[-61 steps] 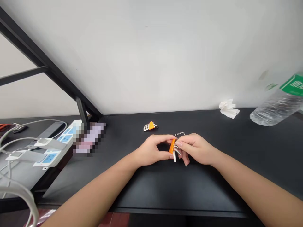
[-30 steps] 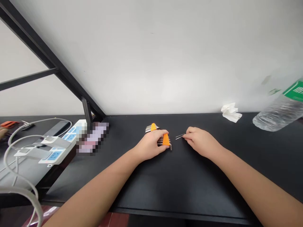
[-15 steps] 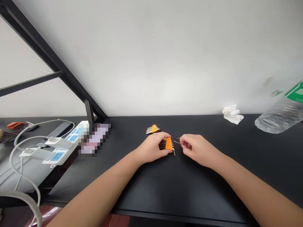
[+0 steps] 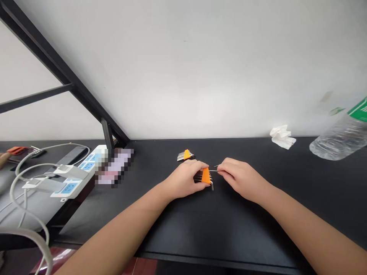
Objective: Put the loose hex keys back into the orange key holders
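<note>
My left hand grips an orange hex key holder between thumb and fingers, with several metal keys sticking out of both sides of it. In the fingertips of my right hand is a thin hex key, its tip meeting the holder's right edge near the top; whether it sits inside a slot I cannot tell. A short dark piece of metal shows just beyond my right fingers. Behind my left hand lies a second orange holder with a row of silver keys.
On the black table, a crumpled white tissue and a clear plastic bottle stand to the right. At left are a white power strip with cables, a blurred-out object and a black metal frame. Another person's hand shows at far left.
My right hand has brought the thin hex key left and level, so its tip now reaches the orange holder. The left hand keeps its grip. The other person's hand has come further into view.
</note>
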Demonstrator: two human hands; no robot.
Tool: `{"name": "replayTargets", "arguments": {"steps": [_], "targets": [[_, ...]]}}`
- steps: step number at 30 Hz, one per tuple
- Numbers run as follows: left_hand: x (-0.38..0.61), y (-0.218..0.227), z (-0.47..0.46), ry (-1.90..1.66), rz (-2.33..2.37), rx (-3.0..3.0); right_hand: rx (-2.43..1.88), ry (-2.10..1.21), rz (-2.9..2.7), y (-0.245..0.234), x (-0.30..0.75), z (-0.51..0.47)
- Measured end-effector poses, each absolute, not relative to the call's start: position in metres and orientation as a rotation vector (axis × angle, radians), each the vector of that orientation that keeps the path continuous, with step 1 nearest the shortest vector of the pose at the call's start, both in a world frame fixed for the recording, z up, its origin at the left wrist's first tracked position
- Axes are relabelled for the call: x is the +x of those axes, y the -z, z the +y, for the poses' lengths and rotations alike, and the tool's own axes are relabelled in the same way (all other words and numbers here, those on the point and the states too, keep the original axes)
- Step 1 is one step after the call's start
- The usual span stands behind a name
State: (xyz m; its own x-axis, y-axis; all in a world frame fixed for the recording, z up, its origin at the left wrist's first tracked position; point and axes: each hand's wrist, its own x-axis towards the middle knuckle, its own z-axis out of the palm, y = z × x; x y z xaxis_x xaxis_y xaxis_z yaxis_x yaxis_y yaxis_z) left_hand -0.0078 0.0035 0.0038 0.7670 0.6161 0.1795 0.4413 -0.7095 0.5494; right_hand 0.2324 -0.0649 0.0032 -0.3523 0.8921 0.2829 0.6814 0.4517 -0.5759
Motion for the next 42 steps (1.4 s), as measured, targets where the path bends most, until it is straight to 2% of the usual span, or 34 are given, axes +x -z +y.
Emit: {"name": "replayTargets", "arguments": {"steps": [3, 8, 12, 15, 20, 23, 32, 38, 42], "targets": [[-0.007, -0.006, 0.002, -0.509, 0.702, 2.459, -1.191, -0.651, -2.058, -0.011, 0.231, -0.069], [-0.004, -0.011, -0.005, -0.545, 0.54, 2.279, -1.135, -1.284, -1.561, -0.011, 0.226, -0.071], [-0.003, -0.015, -0.011, -0.551, 0.466, 2.225, -1.134, -1.445, -1.437, 0.0, 0.22, -0.066], [-0.003, -0.017, -0.014, -0.574, 0.49, 2.254, -1.235, -1.362, -1.529, 0.007, 0.225, -0.059], [-0.004, -0.01, -0.008, -0.565, 0.696, 2.369, -1.507, -0.57, -1.898, 0.023, 0.249, -0.042], [-0.005, -0.003, -0.002, -0.523, 0.79, 2.418, -1.582, -0.333, -2.151, 0.029, 0.256, -0.036], [-0.003, 0.0, 0.0, -0.532, 0.858, 2.34, -1.946, -0.488, -2.254, 0.0, 0.24, -0.059], [-0.003, 0.0, 0.002, -0.549, 0.822, 2.368, -1.591, -0.643, -2.17, -0.005, 0.232, -0.063], [-0.003, 0.0, 0.002, -0.55, 0.787, 2.369, -1.471, -0.582, -2.143, -0.003, 0.229, -0.063]]}}
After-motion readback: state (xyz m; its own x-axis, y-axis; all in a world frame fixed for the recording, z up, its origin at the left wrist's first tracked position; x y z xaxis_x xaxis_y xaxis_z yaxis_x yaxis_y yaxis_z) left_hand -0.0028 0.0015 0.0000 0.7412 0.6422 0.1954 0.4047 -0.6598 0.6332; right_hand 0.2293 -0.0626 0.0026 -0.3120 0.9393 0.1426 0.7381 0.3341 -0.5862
